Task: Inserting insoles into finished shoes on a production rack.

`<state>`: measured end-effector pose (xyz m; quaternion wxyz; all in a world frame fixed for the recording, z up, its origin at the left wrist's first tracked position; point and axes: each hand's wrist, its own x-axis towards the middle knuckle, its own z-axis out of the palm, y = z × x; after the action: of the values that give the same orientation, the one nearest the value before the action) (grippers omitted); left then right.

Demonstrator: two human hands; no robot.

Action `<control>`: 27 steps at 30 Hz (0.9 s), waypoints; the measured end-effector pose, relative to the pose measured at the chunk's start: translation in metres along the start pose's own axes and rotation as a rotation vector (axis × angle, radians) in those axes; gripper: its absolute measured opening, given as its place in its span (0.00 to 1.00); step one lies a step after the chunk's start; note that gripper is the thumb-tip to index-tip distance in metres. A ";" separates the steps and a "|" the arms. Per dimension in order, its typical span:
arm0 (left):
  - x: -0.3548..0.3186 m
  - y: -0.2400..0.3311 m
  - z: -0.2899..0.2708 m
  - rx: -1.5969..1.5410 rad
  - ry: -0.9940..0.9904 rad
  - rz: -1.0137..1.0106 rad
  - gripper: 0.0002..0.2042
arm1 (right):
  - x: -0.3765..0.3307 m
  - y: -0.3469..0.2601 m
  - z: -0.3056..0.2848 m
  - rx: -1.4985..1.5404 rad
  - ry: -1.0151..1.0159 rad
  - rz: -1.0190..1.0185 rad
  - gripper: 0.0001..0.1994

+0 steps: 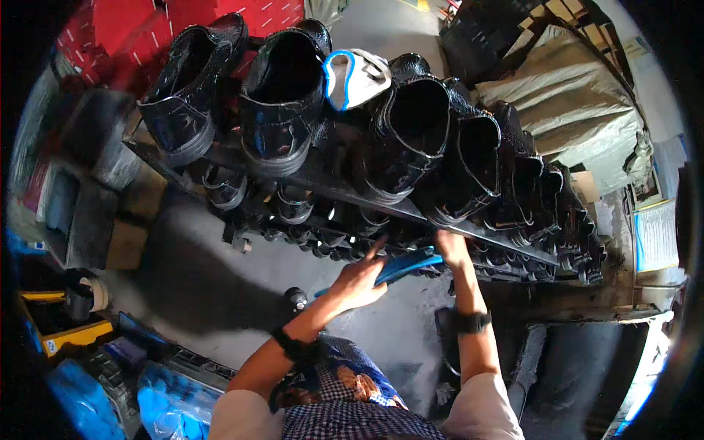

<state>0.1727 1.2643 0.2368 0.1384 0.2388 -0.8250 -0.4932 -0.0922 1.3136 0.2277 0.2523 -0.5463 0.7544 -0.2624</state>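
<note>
My left hand [359, 283] is closed on several long, flat blue pieces [408, 265], stacked together, that look like insoles. Its index finger points up toward the rack. At the far end of the blue pieces my right hand [452, 248] reaches the rack's front edge, fingers bent inward; whatever they grip is hidden. Just above both hands, black shiny shoes [274, 139] stand in a row on the dark rack [345, 192], heels toward me. A white glove with a blue cuff [359, 79] lies between two of these shoes.
More black shoes [293, 204] fill the lower tiers. Red boxes [125, 44] are stacked behind at the left, and a beige sheet [568, 103] covers a pile at the right. Dark crates [92, 220] stand left; blue plastic-wrapped items [172, 400] lie near my left side.
</note>
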 end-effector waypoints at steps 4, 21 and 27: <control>-0.049 -0.012 -0.001 -0.976 0.114 -0.324 0.22 | -0.074 -0.095 0.015 0.438 0.289 0.097 0.21; -0.099 0.035 0.050 -0.878 0.492 -0.809 0.25 | -0.214 -0.137 0.083 1.110 0.460 0.496 0.08; -0.135 0.018 0.052 -1.038 0.485 -0.449 0.20 | -0.214 -0.105 0.049 1.428 0.463 0.510 0.24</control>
<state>0.2579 1.3819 0.2286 0.3132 0.4134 -0.3517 -0.7793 0.0725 1.4842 0.2823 0.4309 0.0059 0.5390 -0.7237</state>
